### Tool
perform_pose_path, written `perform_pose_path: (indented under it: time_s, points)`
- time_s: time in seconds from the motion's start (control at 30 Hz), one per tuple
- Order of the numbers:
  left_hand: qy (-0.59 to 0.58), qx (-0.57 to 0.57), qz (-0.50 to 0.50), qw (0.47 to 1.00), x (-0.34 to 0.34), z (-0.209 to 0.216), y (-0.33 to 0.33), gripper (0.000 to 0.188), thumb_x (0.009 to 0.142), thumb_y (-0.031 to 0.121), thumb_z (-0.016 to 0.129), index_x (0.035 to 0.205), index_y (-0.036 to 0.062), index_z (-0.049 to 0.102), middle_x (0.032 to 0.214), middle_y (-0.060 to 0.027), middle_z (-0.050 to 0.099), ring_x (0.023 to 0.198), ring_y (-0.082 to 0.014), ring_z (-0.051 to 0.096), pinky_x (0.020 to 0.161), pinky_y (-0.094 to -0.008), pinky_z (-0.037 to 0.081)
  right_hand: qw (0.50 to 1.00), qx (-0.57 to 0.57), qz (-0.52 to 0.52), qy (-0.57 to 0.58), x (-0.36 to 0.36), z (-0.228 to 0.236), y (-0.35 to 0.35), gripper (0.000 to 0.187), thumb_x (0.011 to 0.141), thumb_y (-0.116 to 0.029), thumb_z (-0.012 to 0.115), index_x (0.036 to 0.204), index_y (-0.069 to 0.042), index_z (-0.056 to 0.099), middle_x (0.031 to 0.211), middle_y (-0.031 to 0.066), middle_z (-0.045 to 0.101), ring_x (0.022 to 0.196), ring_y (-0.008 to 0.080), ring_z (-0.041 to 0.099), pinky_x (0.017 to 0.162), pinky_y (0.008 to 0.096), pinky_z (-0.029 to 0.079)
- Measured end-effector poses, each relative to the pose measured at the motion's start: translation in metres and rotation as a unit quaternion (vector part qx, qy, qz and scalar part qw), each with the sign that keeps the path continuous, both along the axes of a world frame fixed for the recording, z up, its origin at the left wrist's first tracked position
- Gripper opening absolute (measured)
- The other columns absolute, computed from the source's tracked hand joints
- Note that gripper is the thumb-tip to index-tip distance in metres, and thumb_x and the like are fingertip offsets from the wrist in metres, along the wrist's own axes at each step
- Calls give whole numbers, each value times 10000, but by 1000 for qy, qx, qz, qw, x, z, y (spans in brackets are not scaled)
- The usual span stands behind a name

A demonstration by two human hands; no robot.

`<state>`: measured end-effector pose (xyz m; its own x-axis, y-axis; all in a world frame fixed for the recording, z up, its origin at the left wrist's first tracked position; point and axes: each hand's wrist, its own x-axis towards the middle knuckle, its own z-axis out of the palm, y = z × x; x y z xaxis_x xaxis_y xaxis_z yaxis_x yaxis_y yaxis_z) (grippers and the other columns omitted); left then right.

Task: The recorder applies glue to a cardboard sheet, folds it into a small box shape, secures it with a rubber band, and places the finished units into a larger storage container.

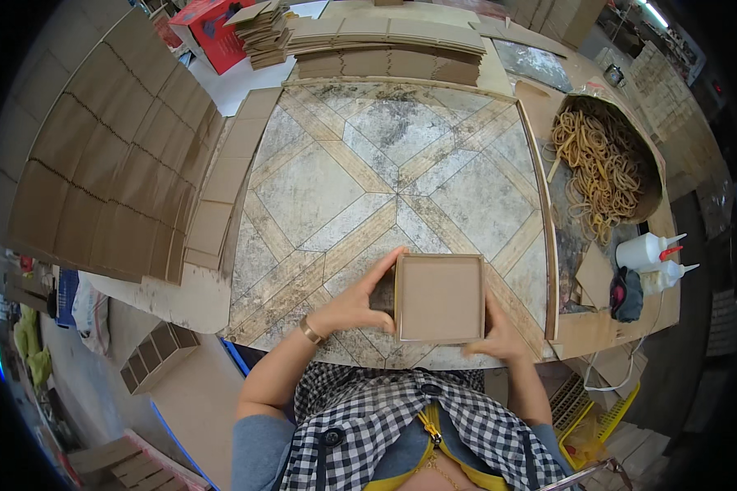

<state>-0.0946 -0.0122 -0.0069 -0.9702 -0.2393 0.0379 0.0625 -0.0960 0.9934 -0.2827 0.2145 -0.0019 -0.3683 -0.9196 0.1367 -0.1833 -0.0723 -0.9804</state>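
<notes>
A shallow square brown board box (440,299) sits at the near edge of the patterned tabletop, its inner face and thin raised rim turned up toward me. My left hand (354,306) grips its left side, with the fingers by the far corner and the thumb lower down that side. Along the opposite side, my right hand (502,329) holds the box, thumb near the close corner; its other fingers are partly hidden behind the rim. Whether the underside rests on the table or hangs just above it, I cannot tell.
Tall stacks of brown boxes (106,155) stand at the left, beside flat board pieces (221,196). More stacked boards (385,53) lie at the far edge. To the right are a sack of rubber bands (602,164), white squeeze bottles (643,250) and a yellow crate (598,425).
</notes>
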Motion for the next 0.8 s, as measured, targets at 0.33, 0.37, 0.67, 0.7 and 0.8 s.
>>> perform_pose_path:
  time_s: [0.33, 0.37, 0.67, 0.7, 0.8]
  points:
    - [-7, -94, 17, 995, -18, -4, -1, 1227, 603, 489, 815, 1480, 81, 60, 1508, -194, 184, 1401, -301, 196, 1128, -431, 224, 985, 24, -50, 163, 2, 6, -4, 776, 775, -181, 726, 1403, 24, 322, 1333, 200, 483, 1214, 309, 489, 1006, 367, 383]
    - [-10, -81, 13, 997, -19, -2, -1, 1220, 609, 478, 816, 1479, 77, 60, 1509, -193, 181, 1403, -299, 190, 1130, -430, 222, 995, 49, -62, 56, 4, -3, -4, 743, 791, -194, 715, 1387, 38, 338, 1321, 187, 492, 1173, 282, 523, 961, 353, 426]
    - [-184, 34, 152, 971, -2, 54, 12, 813, 885, 506, 567, 1420, -16, 250, 896, -149, 636, 695, -127, 626, 549, -243, 473, 982, 102, -155, -30, -5, 95, -49, 474, 876, -324, 622, 1173, 18, 483, 680, 68, 600, 521, 90, 537, 437, 238, 403]
    - [-186, 115, 142, 966, 3, 62, 18, 674, 933, 428, 525, 1381, -27, 310, 767, -97, 632, 564, -130, 620, 481, -224, 471, 979, 148, -126, -69, -20, 92, -55, 449, 877, -331, 615, 1147, 9, 504, 670, 56, 592, 518, 90, 535, 426, 240, 397]
    - [-162, 332, 65, 927, 18, 48, 28, 570, 961, 361, 491, 1355, -20, 336, 685, -71, 622, 482, -167, 604, 444, -241, 490, 939, 224, -116, -233, -42, 60, -74, 275, 896, -292, 579, 1018, -47, 600, 877, 45, 626, 789, 118, 586, 704, 265, 467]
